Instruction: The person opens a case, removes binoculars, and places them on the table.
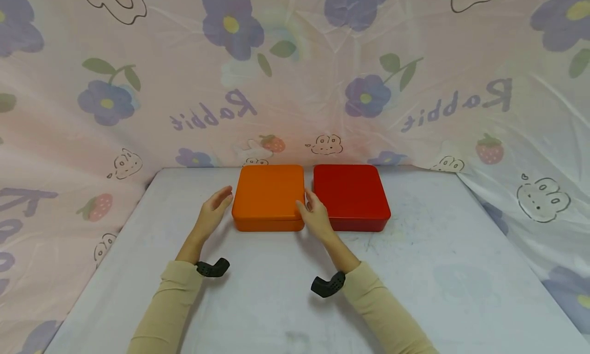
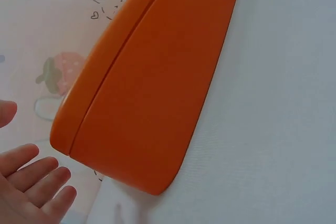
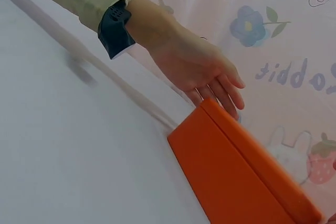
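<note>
An orange lidded box (image 1: 269, 194) stands on the white table, its lid on and a thin seam running round its side (image 2: 147, 82). To its right is a similar red box (image 1: 350, 192), a narrow gap between them. My left hand (image 1: 213, 214) is held just off the orange box's left side, fingers extended, holding nothing. My right hand (image 1: 317, 218) reaches into the gap at the orange box's right side, its thumb at the lid's edge and its fingers loosely extended. In the right wrist view, the left hand (image 3: 197, 66) shows beyond the box's corner.
The white table (image 1: 267, 303) extends in front of and beside the boxes. Behind them hangs a pink curtain (image 1: 295, 87) printed with flowers and rabbits, meeting the table's back edge. Each wrist wears a black band mount (image 1: 328, 285).
</note>
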Demonstrator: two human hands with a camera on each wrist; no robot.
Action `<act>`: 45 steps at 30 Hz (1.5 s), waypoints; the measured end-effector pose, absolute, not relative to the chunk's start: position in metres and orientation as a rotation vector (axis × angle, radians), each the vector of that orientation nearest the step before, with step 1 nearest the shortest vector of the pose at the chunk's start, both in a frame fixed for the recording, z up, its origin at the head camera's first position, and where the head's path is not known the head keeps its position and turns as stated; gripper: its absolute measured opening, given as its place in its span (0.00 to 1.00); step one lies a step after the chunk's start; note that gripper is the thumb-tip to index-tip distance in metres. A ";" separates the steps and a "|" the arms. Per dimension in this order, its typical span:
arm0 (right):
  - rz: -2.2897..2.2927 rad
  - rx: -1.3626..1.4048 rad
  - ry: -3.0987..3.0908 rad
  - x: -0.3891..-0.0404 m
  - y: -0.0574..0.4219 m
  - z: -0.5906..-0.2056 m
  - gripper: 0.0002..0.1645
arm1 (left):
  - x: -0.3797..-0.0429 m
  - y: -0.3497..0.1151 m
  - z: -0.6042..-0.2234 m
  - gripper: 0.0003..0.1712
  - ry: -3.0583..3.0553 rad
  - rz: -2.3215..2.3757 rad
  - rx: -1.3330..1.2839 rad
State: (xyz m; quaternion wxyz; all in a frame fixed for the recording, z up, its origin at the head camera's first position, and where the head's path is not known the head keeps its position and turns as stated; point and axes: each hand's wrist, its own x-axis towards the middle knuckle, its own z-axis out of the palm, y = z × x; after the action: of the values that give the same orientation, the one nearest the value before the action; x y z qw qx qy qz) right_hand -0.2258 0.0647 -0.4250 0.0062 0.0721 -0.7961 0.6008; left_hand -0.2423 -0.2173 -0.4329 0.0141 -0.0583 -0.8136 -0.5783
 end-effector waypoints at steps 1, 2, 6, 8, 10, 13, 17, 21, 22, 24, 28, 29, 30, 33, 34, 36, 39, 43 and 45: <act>1.883 0.214 -2.491 -0.226 0.064 -0.426 0.36 | -0.243 -0.218 -0.434 0.31 -2.537 -1.818 -0.171; 1.878 0.204 -2.494 -0.226 0.062 -0.427 0.37 | -0.243 -0.217 -0.434 0.31 -2.537 -1.833 -0.164; 1.872 0.155 -2.511 -0.226 0.058 -0.429 0.38 | -0.244 -0.216 -0.435 0.32 -2.547 -1.863 -0.127; 1.875 0.135 -2.509 -0.226 0.056 -0.430 0.38 | -0.244 -0.214 -0.434 0.32 -2.556 -1.864 -0.113; 1.883 0.119 -2.503 -0.226 0.054 -0.431 0.38 | -0.244 -0.214 -0.434 0.32 -2.569 -1.873 -0.097; 1.877 0.098 -2.504 -0.226 0.053 -0.433 0.38 | -0.245 -0.213 -0.435 0.33 -2.579 -1.900 -0.083; 1.843 0.074 -2.517 -0.227 0.050 -0.434 0.38 | -0.247 -0.211 -0.435 0.34 -2.607 -1.914 -0.066; 1.837 0.049 -2.516 -0.229 0.048 -0.437 0.39 | -0.249 -0.207 -0.435 0.35 -2.670 -1.881 -0.034; 1.844 0.040 -2.518 -0.229 0.048 -0.437 0.39 | -0.249 -0.206 -0.435 0.35 -2.682 -1.876 -0.027; 1.867 0.024 -2.515 -0.230 0.047 -0.437 0.40 | -0.250 -0.205 -0.436 0.36 -2.706 -1.857 -0.018; 1.891 0.002 -2.513 -0.230 0.046 -0.436 0.40 | -0.253 -0.204 -0.439 0.35 -2.723 -1.849 -0.028; 1.886 0.003 -2.514 -0.230 0.046 -0.436 0.40 | -0.253 -0.203 -0.440 0.35 -2.722 -1.852 -0.031; 1.887 0.002 -2.514 -0.230 0.046 -0.436 0.40 | -0.254 -0.203 -0.440 0.35 -2.719 -1.857 -0.037; 1.867 0.018 -2.509 -0.230 0.046 -0.435 0.40 | -0.254 -0.202 -0.440 0.34 -2.710 -1.856 -0.055; 1.864 0.026 -2.506 -0.231 0.046 -0.435 0.40 | -0.254 -0.201 -0.440 0.34 -2.707 -1.854 -0.061; 1.862 0.035 -2.497 -0.231 0.046 -0.435 0.40 | -0.254 -0.200 -0.439 0.33 -2.699 -1.853 -0.068; 1.862 0.045 -2.488 -0.231 0.046 -0.436 0.39 | -0.253 -0.199 -0.439 0.33 -2.685 -1.869 -0.077; 1.867 0.036 -2.485 -0.230 0.047 -0.438 0.39 | -0.253 -0.198 -0.439 0.33 -2.666 -1.894 -0.074; 1.875 0.025 -2.483 -0.230 0.047 -0.438 0.39 | -0.251 -0.197 -0.439 0.32 -2.658 -1.903 -0.073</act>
State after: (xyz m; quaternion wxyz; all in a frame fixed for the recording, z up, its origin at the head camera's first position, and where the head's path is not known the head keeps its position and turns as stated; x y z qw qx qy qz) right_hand -0.2298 0.0472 -0.4379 0.0150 0.0080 -0.7978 0.6027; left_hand -0.2515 -0.1971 -0.4392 -0.0639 -0.0224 -0.8113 -0.5807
